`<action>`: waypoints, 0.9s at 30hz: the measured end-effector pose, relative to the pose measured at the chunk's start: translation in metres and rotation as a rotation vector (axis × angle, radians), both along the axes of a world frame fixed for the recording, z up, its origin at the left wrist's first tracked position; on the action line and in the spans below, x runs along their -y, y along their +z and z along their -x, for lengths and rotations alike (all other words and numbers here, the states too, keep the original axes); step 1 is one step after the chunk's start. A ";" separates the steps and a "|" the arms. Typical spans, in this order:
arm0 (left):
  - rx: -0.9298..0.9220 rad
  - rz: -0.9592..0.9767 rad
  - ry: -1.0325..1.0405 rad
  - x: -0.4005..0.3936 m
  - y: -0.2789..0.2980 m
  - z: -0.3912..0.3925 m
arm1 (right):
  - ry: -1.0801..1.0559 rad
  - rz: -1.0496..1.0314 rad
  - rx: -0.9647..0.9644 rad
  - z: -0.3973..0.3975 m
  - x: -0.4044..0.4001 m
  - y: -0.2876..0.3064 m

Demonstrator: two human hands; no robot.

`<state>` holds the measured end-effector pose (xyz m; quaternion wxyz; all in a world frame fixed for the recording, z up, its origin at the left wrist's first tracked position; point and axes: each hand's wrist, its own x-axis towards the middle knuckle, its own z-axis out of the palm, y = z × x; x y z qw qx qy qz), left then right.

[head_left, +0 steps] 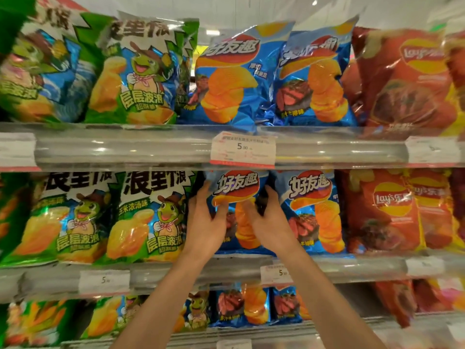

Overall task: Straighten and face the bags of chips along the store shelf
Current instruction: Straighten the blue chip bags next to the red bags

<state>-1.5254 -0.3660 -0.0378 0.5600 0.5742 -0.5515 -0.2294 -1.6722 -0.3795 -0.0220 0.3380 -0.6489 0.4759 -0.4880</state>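
Note:
A blue bag of chips (236,190) stands upright on the middle shelf (176,273), facing me. My left hand (205,225) grips its left edge, thumb across the front. My right hand (270,222) grips its right edge the same way, fingers tucked behind the bag. A second blue bag (312,210) stands right beside it, touching its right side. Green bags (148,217) stand to the left and red bags (382,212) to the right on the same shelf.
The top shelf (151,144) carries green, blue and red bags in the same order, with a price tag (242,149) hanging just above the held bag. The bottom shelf holds smaller bags (241,306), some leaning.

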 end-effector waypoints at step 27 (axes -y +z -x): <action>-0.016 0.101 -0.067 0.015 0.002 0.004 | 0.051 0.000 -0.045 0.012 0.014 -0.004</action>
